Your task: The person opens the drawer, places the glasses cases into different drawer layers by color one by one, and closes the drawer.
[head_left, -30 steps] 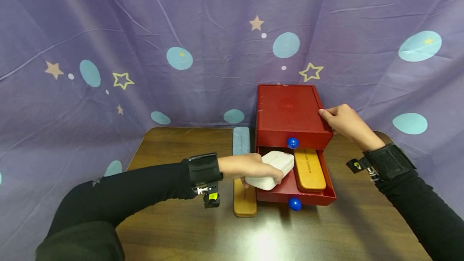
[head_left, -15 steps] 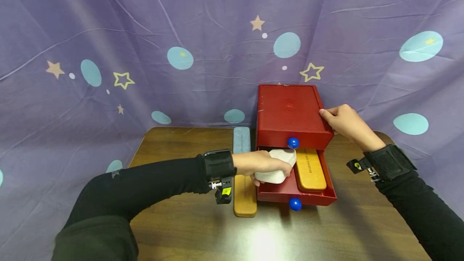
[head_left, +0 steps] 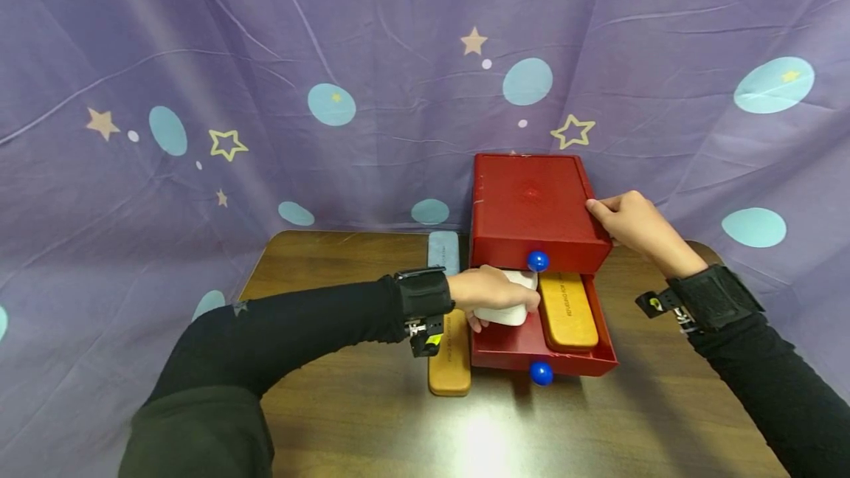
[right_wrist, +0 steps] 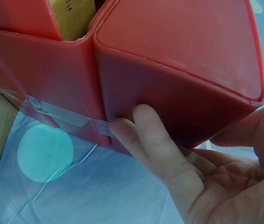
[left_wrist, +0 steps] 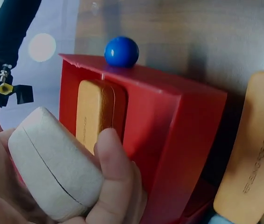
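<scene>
Step in hand, by my reading: stowing the white hard-shell case point(left_wrist: 52, 161) in the pulled-out lower drawer point(head_left: 508, 349) of the red chest point(head_left: 531, 201). Case located over the drawer's left part, beside the yellow case point(head_left: 569, 308); contact with the drawer floor cannot be told.

Next move seems to call for: lowering it flat, fingers loosened, then withdrawal clear of the upper front.

Left hand point(head_left: 494, 290): fingers and thumb clasped round the white case; arm reaching across from the left, back of the hand uppermost.

Right hand point(head_left: 627, 220): fingers fairly straight along the chest's right side, thumb at its top edge; bracing, apparently.
</scene>
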Demonstrator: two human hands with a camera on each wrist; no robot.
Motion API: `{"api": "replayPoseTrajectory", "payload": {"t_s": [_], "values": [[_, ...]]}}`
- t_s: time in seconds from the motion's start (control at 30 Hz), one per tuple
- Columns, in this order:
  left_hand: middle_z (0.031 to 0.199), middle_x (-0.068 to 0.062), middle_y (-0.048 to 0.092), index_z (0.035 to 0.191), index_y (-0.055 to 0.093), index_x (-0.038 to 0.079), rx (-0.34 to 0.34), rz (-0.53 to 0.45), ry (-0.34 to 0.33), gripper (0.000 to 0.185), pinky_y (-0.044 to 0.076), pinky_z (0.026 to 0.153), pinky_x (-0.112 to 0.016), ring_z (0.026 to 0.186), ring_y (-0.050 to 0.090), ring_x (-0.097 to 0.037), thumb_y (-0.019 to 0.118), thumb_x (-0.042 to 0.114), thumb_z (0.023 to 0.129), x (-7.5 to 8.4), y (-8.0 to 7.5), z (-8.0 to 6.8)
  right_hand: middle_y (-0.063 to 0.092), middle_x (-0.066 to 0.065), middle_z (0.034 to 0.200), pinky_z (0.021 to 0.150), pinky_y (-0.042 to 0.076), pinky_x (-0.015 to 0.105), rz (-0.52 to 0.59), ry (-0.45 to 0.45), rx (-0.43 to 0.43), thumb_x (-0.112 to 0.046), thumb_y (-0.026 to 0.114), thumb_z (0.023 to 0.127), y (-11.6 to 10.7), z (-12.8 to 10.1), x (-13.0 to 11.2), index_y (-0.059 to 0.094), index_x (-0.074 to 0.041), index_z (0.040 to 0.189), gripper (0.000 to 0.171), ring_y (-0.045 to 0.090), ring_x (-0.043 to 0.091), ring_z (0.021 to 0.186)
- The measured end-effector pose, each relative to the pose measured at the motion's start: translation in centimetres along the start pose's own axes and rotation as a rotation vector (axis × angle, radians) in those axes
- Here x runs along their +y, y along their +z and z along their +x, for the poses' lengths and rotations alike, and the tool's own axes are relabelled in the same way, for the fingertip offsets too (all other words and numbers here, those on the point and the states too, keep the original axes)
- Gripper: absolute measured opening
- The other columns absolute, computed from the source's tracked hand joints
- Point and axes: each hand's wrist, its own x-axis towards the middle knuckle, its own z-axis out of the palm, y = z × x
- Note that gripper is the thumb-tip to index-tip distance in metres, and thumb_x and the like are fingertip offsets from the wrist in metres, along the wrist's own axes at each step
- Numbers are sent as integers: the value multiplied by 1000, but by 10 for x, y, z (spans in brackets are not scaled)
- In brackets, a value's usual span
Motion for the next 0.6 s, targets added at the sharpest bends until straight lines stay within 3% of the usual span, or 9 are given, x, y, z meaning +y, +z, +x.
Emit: {"api": "replayPoseTrajectory", "payload": {"t_s": [0.27, 0.43, 0.6], "values": [[90, -11, 61, 94, 60, 7, 94, 218, -75, 43, 60, 53, -35, 55, 65, -25, 71, 47, 84, 15, 7, 8, 66, 0, 69, 58, 53, 24, 10, -1, -7, -37, 41, 109, 0, 1, 2, 70, 8, 108, 53, 62, 9, 66], [92, -4, 61, 97, 62, 12, 113, 407, -88, 48, 60, 54, -31, 65, 67, -20, 67, 58, 86, 20, 13, 12, 65, 0, 70, 58, 55, 23, 30, 3, -13, -37, 40, 109, 0, 1, 3, 69, 9, 111, 54, 62, 8, 65], [94, 4, 64, 102, 69, 20, 129, 672, -42, 55, 53, 62, -23, 74, 63, -13, 58, 71, 87, 20, 17, 7, 56, -2, 65, 57, 53, 24, 35, 5, -20, -36, 40, 110, 0, 1, 2, 67, 9, 106, 52, 57, 10, 62]]}}
